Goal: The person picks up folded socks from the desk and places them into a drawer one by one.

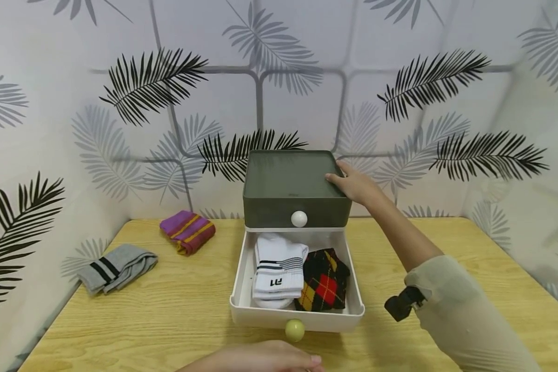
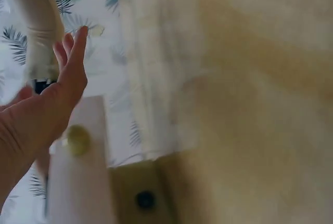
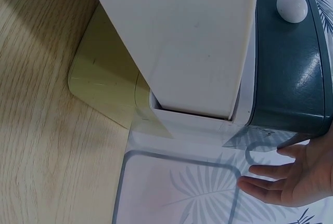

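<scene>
A small drawer unit stands on the table, its dark green top section (image 1: pixel 295 175) bearing a white knob (image 1: pixel 299 218). My right hand (image 1: pixel 353 185) rests against the right edge of that top, thumb on the upper surface and fingers along the side. Below it, a white drawer (image 1: pixel 256 316) is pulled out, with folded white socks (image 1: pixel 280 271) on its left and dark checked socks (image 1: pixel 326 284) on its right. My left hand (image 1: pixel 260 356) is in front of the drawer, near its yellow-green knob (image 1: pixel 295 330), fingers extended and holding nothing in the left wrist view.
On the left of the wooden table (image 1: pixel 176 320) lie folded grey socks (image 1: pixel 121 266) with black stripes and purple-and-red striped socks (image 1: pixel 188 231). A yellow-green lower section (image 3: pixel 106 73) of the unit sits under the extended drawer. Leaf-patterned walls (image 1: pixel 307 51) enclose the table.
</scene>
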A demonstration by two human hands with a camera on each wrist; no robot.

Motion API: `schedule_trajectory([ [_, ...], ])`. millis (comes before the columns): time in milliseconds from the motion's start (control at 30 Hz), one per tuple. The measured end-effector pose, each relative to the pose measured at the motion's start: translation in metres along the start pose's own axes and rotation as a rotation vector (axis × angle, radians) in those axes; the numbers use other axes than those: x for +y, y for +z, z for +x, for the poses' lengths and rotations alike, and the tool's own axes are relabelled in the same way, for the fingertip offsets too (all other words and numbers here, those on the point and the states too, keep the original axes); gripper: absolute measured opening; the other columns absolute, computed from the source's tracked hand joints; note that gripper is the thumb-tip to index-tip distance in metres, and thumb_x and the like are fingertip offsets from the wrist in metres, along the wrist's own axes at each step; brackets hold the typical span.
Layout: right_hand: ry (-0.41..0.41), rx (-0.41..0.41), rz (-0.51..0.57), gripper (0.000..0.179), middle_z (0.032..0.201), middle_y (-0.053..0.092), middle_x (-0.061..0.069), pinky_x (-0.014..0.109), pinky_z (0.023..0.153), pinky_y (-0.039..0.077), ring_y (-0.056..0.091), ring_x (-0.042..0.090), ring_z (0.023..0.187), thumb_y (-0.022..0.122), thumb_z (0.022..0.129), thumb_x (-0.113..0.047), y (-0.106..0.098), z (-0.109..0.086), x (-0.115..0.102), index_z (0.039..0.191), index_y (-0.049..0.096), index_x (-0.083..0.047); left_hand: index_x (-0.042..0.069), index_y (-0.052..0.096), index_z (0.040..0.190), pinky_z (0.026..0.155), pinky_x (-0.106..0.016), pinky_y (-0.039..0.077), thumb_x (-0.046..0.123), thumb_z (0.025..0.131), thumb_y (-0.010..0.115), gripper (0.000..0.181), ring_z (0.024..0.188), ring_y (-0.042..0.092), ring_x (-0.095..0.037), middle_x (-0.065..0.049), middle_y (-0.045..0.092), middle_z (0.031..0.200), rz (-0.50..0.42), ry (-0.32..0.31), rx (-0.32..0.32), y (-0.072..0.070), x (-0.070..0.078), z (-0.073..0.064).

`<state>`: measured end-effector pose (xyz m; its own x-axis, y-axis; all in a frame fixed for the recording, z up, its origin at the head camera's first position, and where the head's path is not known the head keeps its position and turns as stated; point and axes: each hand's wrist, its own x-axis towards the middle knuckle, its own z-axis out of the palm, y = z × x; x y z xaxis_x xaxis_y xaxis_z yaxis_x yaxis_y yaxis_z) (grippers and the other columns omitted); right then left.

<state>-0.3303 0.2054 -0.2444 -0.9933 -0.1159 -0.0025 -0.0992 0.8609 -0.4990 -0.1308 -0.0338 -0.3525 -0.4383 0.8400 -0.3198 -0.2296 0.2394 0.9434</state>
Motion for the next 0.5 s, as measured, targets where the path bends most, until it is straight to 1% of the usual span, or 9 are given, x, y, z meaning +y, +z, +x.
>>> schedule_trajectory([
  [67, 0.000, -0.002, 0.002, 0.068, 0.149, 0.014, 0.021, 0.057, 0.102, 0.016, 0.015, 0.043, 0.132, 0.031, 0.098, -0.047, 0.001, 0.000, 0.001, 0.149, 0.007, -0.009, -0.005, 0.054, 0.123, 0.091, -0.029, 0.042, 0.041, 0.097, 0.040, 0.055, 0.102, 0.056, -0.015, -0.010, 0.060, 0.117, -0.103, -0.039, 0.001, -0.001, -0.008, 0.007],
  [100, -0.002, -0.003, 0.004, 0.069, 0.149, 0.013, 0.021, 0.057, 0.102, 0.016, 0.015, 0.044, 0.132, 0.031, 0.098, -0.047, 0.001, 0.000, 0.001, 0.149, 0.007, -0.009, -0.009, 0.051, 0.125, 0.094, -0.032, 0.040, 0.040, 0.098, 0.038, 0.057, 0.106, 0.055, -0.019, -0.016, 0.057, 0.121, -0.204, -0.056, 0.005, 0.000, -0.010, 0.009],
  [133, -0.003, -0.001, 0.009, 0.069, 0.149, 0.014, 0.021, 0.057, 0.102, 0.016, 0.015, 0.044, 0.132, 0.032, 0.098, -0.047, 0.001, 0.000, 0.001, 0.149, 0.007, -0.009, -0.010, 0.046, 0.129, 0.097, -0.035, 0.038, 0.042, 0.098, 0.035, 0.061, 0.111, 0.052, -0.023, -0.019, 0.052, 0.126, -0.281, -0.073, -0.005, -0.001, -0.013, 0.012],
  [167, -0.003, -0.001, 0.009, 0.069, 0.149, 0.014, 0.021, 0.057, 0.103, 0.016, 0.015, 0.044, 0.132, 0.032, 0.097, -0.047, 0.001, 0.000, 0.001, 0.149, 0.008, -0.009, -0.010, 0.043, 0.131, 0.099, -0.036, 0.035, 0.044, 0.098, 0.033, 0.064, 0.114, 0.050, -0.024, -0.020, 0.049, 0.129, -0.356, -0.092, -0.008, -0.002, -0.015, 0.014],
  [200, -0.003, 0.000, 0.009, 0.069, 0.149, 0.014, 0.021, 0.057, 0.103, 0.016, 0.015, 0.044, 0.132, 0.032, 0.097, -0.047, 0.001, 0.000, 0.001, 0.149, 0.008, -0.009, -0.010, 0.041, 0.132, 0.100, -0.037, 0.034, 0.045, 0.098, 0.032, 0.065, 0.115, 0.049, -0.025, -0.021, 0.047, 0.131, -0.402, -0.091, -0.011, -0.004, -0.016, 0.016],
  [267, -0.004, 0.005, 0.012, 0.068, 0.149, 0.013, 0.021, 0.057, 0.103, 0.016, 0.014, 0.044, 0.132, 0.032, 0.098, -0.047, 0.001, -0.001, 0.001, 0.149, 0.008, -0.008, -0.009, 0.043, 0.131, 0.100, -0.037, 0.033, 0.046, 0.098, 0.034, 0.065, 0.116, 0.048, -0.025, -0.020, 0.047, 0.131, -0.473, -0.084, -0.006, -0.006, -0.018, 0.018],
  [333, -0.005, 0.006, 0.008, 0.068, 0.149, 0.013, 0.021, 0.057, 0.103, 0.016, 0.014, 0.043, 0.132, 0.032, 0.098, -0.047, 0.000, 0.000, 0.002, 0.149, 0.008, -0.008, -0.006, 0.045, 0.130, 0.101, -0.036, 0.033, 0.046, 0.097, 0.037, 0.062, 0.114, 0.049, -0.024, -0.019, 0.050, 0.129, -0.543, -0.098, 0.001, -0.008, -0.018, 0.019],
  [433, -0.007, 0.005, 0.006, 0.068, 0.149, 0.013, 0.021, 0.057, 0.103, 0.016, 0.014, 0.043, 0.132, 0.032, 0.098, -0.047, 0.000, 0.001, 0.002, 0.149, 0.008, -0.008, 0.000, 0.053, 0.122, 0.100, -0.035, 0.033, 0.046, 0.096, 0.041, 0.054, 0.111, 0.051, -0.023, -0.015, 0.052, 0.126, -0.589, -0.109, 0.007, -0.010, -0.016, 0.019],
  [500, -0.008, 0.005, 0.005, 0.068, 0.149, 0.013, 0.021, 0.057, 0.103, 0.016, 0.014, 0.043, 0.132, 0.032, 0.098, -0.047, 0.000, 0.001, 0.003, 0.149, 0.008, -0.008, 0.004, 0.055, 0.119, 0.100, -0.035, 0.033, 0.046, 0.096, 0.042, 0.051, 0.110, 0.051, -0.023, -0.014, 0.052, 0.126, -0.599, -0.116, 0.001, -0.011, -0.015, 0.020],
])
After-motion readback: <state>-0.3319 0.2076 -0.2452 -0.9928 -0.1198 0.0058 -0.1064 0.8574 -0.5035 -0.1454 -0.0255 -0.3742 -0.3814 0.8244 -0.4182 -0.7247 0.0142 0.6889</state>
